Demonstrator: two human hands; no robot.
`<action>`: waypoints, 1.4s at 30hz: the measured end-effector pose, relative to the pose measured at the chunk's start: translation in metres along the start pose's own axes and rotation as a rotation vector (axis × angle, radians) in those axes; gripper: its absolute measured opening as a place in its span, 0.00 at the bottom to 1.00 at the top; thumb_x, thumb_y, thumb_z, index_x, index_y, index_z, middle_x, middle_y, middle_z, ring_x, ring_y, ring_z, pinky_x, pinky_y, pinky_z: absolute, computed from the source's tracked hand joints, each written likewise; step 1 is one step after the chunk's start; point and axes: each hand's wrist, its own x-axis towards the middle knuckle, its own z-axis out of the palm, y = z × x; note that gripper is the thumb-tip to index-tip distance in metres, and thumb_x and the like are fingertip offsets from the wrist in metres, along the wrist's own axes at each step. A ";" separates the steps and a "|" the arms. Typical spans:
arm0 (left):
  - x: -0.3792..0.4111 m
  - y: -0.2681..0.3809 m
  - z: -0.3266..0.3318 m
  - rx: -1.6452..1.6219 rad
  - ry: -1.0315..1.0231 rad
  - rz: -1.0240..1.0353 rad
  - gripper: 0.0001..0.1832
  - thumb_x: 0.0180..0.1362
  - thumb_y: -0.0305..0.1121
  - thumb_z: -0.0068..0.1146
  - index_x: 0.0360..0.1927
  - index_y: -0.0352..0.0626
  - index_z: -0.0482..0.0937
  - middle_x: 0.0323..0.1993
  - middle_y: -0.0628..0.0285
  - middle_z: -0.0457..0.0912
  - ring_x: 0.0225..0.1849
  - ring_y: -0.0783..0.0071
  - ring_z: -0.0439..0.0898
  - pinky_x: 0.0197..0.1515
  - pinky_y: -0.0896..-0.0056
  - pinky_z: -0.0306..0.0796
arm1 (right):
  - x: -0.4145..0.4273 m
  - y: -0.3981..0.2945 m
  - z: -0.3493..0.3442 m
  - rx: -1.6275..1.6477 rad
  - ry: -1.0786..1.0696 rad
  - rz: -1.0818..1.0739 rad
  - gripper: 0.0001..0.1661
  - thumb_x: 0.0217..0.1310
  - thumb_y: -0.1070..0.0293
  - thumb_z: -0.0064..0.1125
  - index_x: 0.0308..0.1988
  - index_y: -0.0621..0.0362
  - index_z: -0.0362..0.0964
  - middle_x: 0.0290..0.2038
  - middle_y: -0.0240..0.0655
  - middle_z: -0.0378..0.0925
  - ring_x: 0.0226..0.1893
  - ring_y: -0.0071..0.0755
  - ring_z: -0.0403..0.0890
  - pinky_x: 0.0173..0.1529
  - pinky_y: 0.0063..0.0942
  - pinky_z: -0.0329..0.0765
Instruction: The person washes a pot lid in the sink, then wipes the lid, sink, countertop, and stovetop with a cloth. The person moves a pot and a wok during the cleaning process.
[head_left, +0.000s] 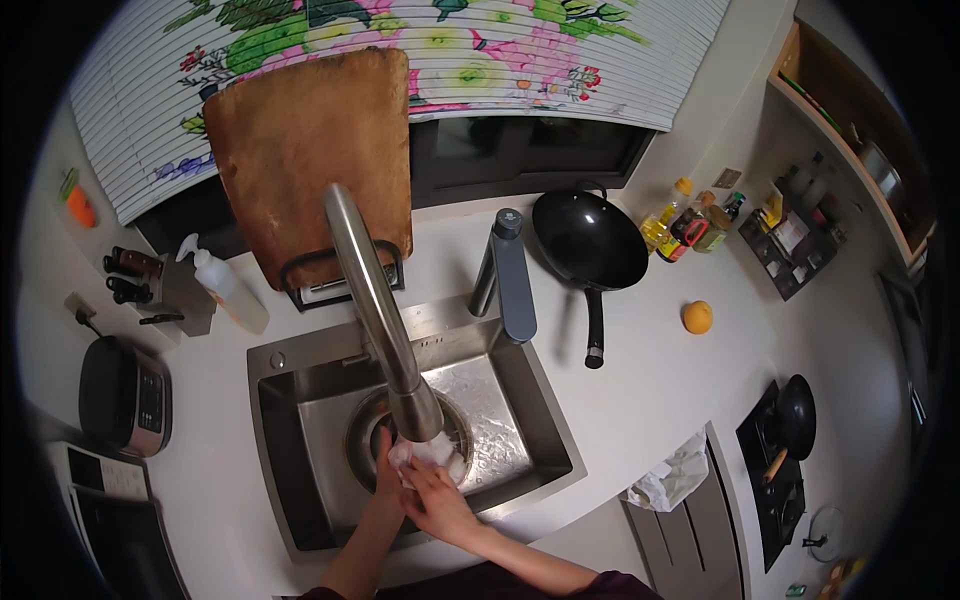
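Observation:
Both my hands are over a stainless steel sink (311, 450), under the spout of a brushed metal faucet (367, 285). My left hand (388, 472) holds a pale pinkish-white, wet-looking item (403, 452) from its left side; what it is I cannot tell. Across the item lie the fingers of my right hand (439, 504). Behind and below them a round metal bowl or basin (360, 427) sits in the sink, partly hidden by the faucet and the hands. The faucet head covers part of the item.
Behind the sink stand a wooden cutting board (315, 150) in a black rack and a grey dispenser tap (514, 285). A black wok (589, 240), bottles (679, 225) and an orange fruit (697, 317) are to the right; a spray bottle (229, 289) and knife block (184, 300) left.

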 end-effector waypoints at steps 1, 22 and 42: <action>0.003 -0.004 -0.009 -0.053 -0.045 -0.024 0.32 0.53 0.61 0.37 0.46 0.44 0.69 0.35 0.61 0.76 0.31 0.70 0.76 0.33 0.69 0.71 | -0.002 0.005 -0.005 -0.001 -0.001 -0.026 0.19 0.45 0.70 0.54 0.41 0.57 0.67 0.43 0.43 0.70 0.43 0.48 0.69 0.48 0.37 0.66; 0.013 0.040 0.010 1.270 0.077 0.264 0.08 0.49 0.31 0.50 0.31 0.37 0.70 0.13 0.62 0.72 0.12 0.74 0.73 0.17 0.73 0.67 | 0.008 0.231 0.091 1.267 -0.024 1.308 0.41 0.51 0.33 0.37 0.50 0.58 0.63 0.45 0.38 0.71 0.46 0.34 0.71 0.48 0.33 0.69; 0.085 0.022 0.022 1.544 -0.304 0.355 0.11 0.50 0.35 0.47 0.35 0.40 0.71 0.25 0.60 0.72 0.22 0.74 0.70 0.22 0.73 0.63 | 0.010 0.090 0.045 1.023 0.487 0.937 0.27 0.61 0.49 0.40 0.24 0.63 0.69 0.20 0.28 0.67 0.20 0.20 0.62 0.25 0.22 0.62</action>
